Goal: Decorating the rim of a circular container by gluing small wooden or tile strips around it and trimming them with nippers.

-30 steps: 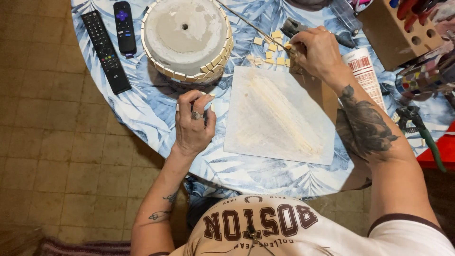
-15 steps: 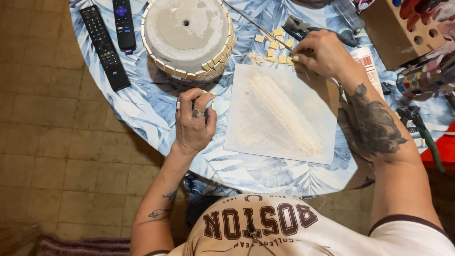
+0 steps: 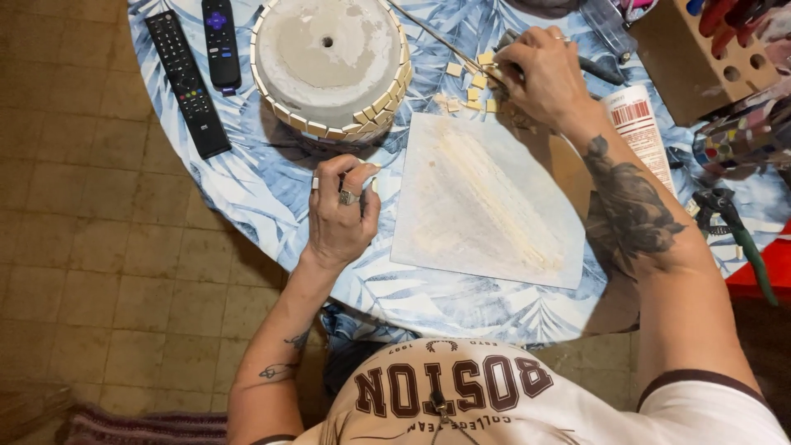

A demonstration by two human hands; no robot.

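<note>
Reaching to the far side of the worktop [image 3: 272, 177], my right hand [image 3: 545, 72] sits among the small cream tiles [image 3: 471, 82], fingers pinched on a thin tool I cannot identify; my left hand [image 3: 342, 216] rests curled beside the upturned tiled pot [image 3: 329, 62]. A glue-smeared white sheet [image 3: 486, 202] lies between my arms; two black remotes [image 3: 202, 70] lie left.

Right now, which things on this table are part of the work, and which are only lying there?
In use:
- upturned pot
- small tiles
- smeared sheet
- right hand at the tiles
- left hand near the pot

Lying about:
- two remotes
- tube
- pliers
</note>
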